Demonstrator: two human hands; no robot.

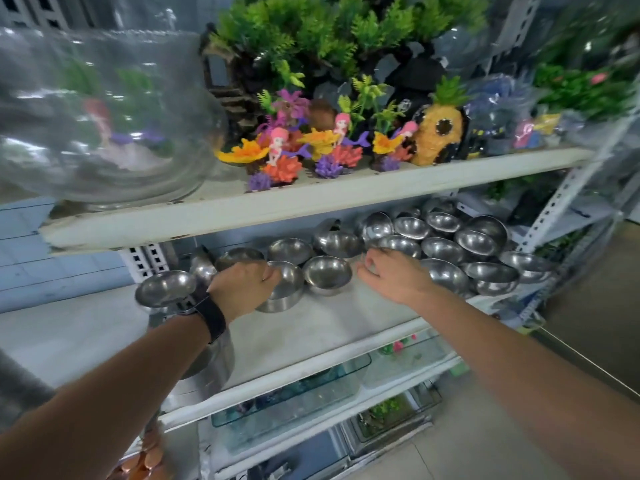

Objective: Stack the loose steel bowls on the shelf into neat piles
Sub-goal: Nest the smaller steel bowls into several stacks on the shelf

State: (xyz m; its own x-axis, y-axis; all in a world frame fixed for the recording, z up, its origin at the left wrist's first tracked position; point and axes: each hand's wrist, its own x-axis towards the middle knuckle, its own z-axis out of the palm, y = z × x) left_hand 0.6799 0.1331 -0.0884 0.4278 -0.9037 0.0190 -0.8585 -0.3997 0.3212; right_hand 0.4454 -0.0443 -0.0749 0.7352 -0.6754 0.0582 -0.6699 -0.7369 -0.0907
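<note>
Left hand (242,285) gripped the rim of a short pile of steel bowls (289,289) on the shelf's (311,330) left part, right hand (394,277) just beside it, fingers (372,258) loosely curled, holding nothing, loose bowls (443,249) crowded toward the right end

About eighteen steel bowls (327,275), one glass fishbowl (104,116), one pineapple house (440,133).

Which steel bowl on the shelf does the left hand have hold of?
The tall, straight-walled shiny steel bowl in the front row. The left hand grips its left rim, and the bowls beside it are shallower.
</note>
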